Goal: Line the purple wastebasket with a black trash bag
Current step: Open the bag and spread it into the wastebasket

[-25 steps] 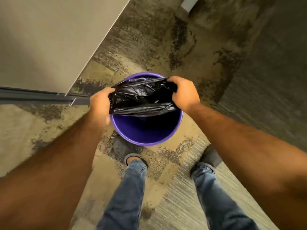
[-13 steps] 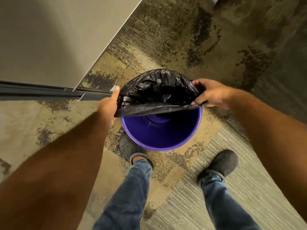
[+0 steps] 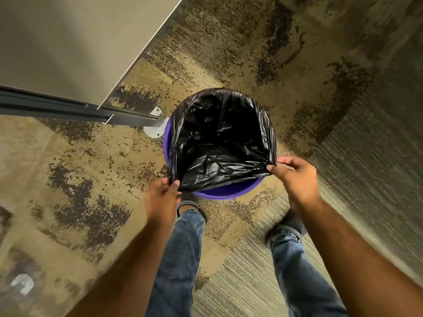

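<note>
The round purple plastic wastebasket stands on the spotty brown carpet floor, in the middle of the frame. The shiny black plastic trash bag covers its far rim and hangs open inside. The left hand and the right hand each pinch the bag's near edge, held apart above the near rim.

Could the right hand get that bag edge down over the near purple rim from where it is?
Probably yes. The right hand already pinches the trash bag edge just above the wastebasket near rim, which is bare, with nothing between them.
</note>
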Motion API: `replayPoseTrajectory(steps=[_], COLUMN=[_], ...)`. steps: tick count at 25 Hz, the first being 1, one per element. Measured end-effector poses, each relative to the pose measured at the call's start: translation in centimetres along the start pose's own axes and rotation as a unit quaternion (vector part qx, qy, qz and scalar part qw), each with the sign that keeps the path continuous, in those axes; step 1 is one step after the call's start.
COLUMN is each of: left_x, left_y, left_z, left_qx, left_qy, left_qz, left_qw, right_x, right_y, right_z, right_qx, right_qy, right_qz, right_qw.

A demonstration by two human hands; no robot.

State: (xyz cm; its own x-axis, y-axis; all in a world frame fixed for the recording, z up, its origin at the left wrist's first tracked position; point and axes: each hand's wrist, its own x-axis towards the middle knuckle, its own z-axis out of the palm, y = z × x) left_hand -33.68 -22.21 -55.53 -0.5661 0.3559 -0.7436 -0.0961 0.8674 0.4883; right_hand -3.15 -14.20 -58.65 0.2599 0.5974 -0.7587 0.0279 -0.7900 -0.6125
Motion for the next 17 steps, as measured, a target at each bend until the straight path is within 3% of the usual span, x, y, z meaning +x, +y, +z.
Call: replayPoseTrajectory(steps=[2,4,6,7,11,14,17], left_x=[-1.1,-1.5,-1.7,-2.0,-2.1,-1.5,-0.9], left_y=[0.1,0.4,0.1,-0.4,-2.4,-3.3,-4.0], left_z=[0.6,1.1,1.5,1.8,3.6,4.2,4.0], left_qx=[-0.130,-0.326,-0.425,-0.416,-0.232,-0.229,-0.279], left_qy=[0.007,-0.021,-0.064,-0.072,0.000,0.038,0.030], left_qz=[-0.041,-0.115,-0.157,-0.163,-0.085,-0.100,-0.144], left_qw=[0.991,0.938,0.889,0.892,0.969,0.968,0.949], right_x=[0.9,1.7,2.0,1.9,1.5,1.5,2.1], right_y=[-1.0,-1.7,-1.8,-1.6,0.0,1.4,2.3], right_z=[0.1,-0.1,-0.4,-0.5,-1.2,-2.5,-3.9], right_qx=[-0.017,-0.022,-0.007,0.014,0.112,0.113,0.077], right_qy=[-0.022,-0.044,-0.064,-0.070,-0.107,-0.149,-0.153], right_qz=[0.024,0.047,0.082,0.103,0.144,0.129,0.153], right_qw=[0.999,0.998,0.995,0.992,0.977,0.974,0.973])
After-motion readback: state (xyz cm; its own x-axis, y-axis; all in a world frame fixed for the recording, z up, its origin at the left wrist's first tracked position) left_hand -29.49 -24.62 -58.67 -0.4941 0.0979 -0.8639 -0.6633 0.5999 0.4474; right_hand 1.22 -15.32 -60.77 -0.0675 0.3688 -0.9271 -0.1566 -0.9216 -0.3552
